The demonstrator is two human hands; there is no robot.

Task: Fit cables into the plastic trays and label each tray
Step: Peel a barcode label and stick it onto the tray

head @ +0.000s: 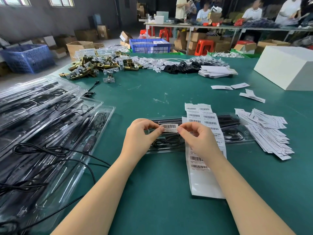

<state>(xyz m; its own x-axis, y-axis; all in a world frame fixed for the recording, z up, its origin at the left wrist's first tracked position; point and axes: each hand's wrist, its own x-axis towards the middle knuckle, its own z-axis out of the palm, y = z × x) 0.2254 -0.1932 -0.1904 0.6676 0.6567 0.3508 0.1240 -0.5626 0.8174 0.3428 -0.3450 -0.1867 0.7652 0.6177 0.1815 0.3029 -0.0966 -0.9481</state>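
A clear plastic tray (237, 133) with a black cable (166, 141) coiled inside lies across the green table in front of me. Just above the tray's left part I hold a small white barcode label (169, 128) stretched between both hands. My left hand (142, 134) pinches its left end and my right hand (194, 134) pinches its right end. A long sheet of barcode labels (203, 175) lies over the tray under my right hand.
Stacked clear trays with cables (50, 119) and loose black cables (50, 150) fill the left side. Peeled label backings (265, 131) pile up on the right. Brass hardware (94, 65), tags and a white box (288, 68) sit farther back. People work at far tables.
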